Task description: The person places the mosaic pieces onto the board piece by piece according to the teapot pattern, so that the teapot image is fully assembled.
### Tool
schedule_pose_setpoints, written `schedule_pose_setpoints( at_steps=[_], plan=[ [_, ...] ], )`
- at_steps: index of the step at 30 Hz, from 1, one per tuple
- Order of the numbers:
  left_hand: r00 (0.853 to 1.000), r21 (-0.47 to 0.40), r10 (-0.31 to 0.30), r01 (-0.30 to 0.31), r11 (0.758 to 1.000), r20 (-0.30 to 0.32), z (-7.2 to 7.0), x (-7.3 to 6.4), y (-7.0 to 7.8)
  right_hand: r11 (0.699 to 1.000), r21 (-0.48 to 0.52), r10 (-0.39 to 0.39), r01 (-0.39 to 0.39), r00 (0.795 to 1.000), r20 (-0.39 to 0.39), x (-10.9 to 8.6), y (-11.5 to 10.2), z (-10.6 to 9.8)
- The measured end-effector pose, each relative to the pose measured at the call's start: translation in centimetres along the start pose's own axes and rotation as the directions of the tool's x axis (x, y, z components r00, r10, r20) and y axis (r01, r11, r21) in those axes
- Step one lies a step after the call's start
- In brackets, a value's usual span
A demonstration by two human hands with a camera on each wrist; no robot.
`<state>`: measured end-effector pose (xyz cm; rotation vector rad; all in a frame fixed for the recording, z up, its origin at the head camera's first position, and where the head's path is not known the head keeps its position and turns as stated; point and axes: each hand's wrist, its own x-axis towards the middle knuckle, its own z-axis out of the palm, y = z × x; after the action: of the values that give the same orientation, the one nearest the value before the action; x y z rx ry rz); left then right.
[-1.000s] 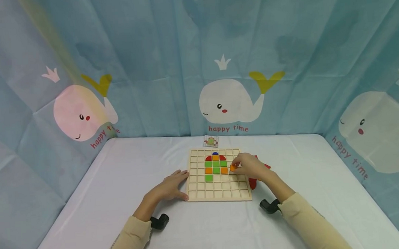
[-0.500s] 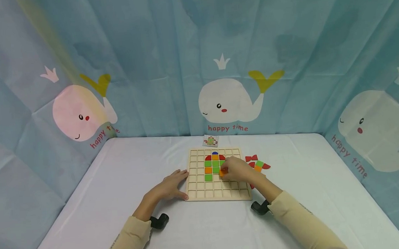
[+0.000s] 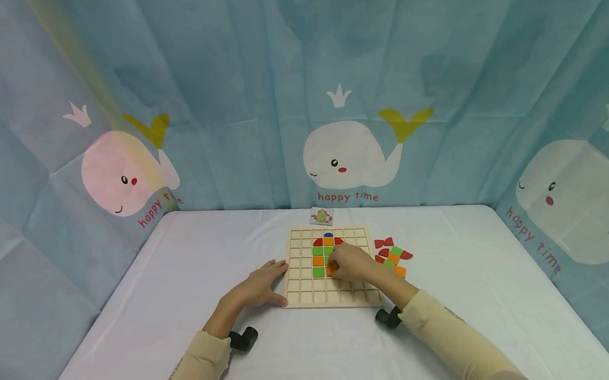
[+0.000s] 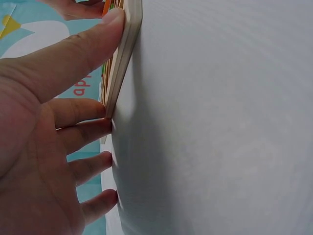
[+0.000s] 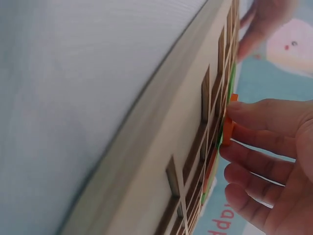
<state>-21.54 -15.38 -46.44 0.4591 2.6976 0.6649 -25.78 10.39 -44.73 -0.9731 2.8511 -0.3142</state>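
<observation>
The flat orange square tile (image 5: 228, 129), pinched in the right hand (image 3: 353, 262), has moved leftward — head view's lower centre, beside the lowest green square (image 3: 318, 272) — so it seems positioned but unseated. The left hand (image 3: 260, 283), fingers spread, touches the pale wooden gridded board (image 3: 306, 284).

The blue curtain (image 3: 216, 74) bears the red legend "happy time" (image 3: 348, 197) near its printed whales (image 3: 354, 153); sleeve lettering (image 3: 175, 370) is illegible.

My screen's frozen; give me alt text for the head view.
The right hand pinches an orange piece over a gridded board with coloured pieces; the left hand touches the board's left edge. Loose pieces lie right of it; a picture card lies beyond.
</observation>
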Motion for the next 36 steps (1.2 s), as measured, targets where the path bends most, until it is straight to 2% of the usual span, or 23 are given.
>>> schedule_pose_setpoints(
  at_steps=[5, 13, 18, 24, 30, 36],
  plan=[
    [1.000, -0.002, 0.007, -0.007, 1.000, -0.004, 0.2, 0.0, -0.1, 1.000, 0.003, 0.008, -0.008, 1.000, 0.011, 0.0, -0.2, 0.1],
    [1.000, -0.004, -0.007, 0.007, 1.000, -0.011, 0.1, -0.1, 0.2, 1.000, 0.028, 0.004, -0.003, 1.000, -0.023, -0.3, 0.3, -0.1],
    [1.000, -0.004, -0.007, 0.007, 1.000, -0.010, 0.0, -0.1, 0.2, 0.997, 0.065, 0.055, -0.052, 0.998, -0.037, -1.0, 1.2, -0.9],
    [1.000, -0.004, -0.017, 0.017, 1.000, -0.009, 0.0, 0.0, 0.2, 0.983, 0.114, 0.149, -0.144, 0.988, -0.029, -2.1, 3.2, -2.0],
    [1.000, -0.001, -0.022, 0.022, 1.000, -0.004, 0.1, -0.1, 0.1, 0.973, 0.141, 0.191, -0.185, 0.981, -0.030, -3.6, 5.8, -2.4],
    [1.000, -0.009, -0.025, 0.025, 1.000, -0.003, 0.1, -0.2, 0.2, 0.969, 0.117, 0.222, -0.217, 0.974, -0.033, -4.7, 8.6, -2.8]
  ],
)
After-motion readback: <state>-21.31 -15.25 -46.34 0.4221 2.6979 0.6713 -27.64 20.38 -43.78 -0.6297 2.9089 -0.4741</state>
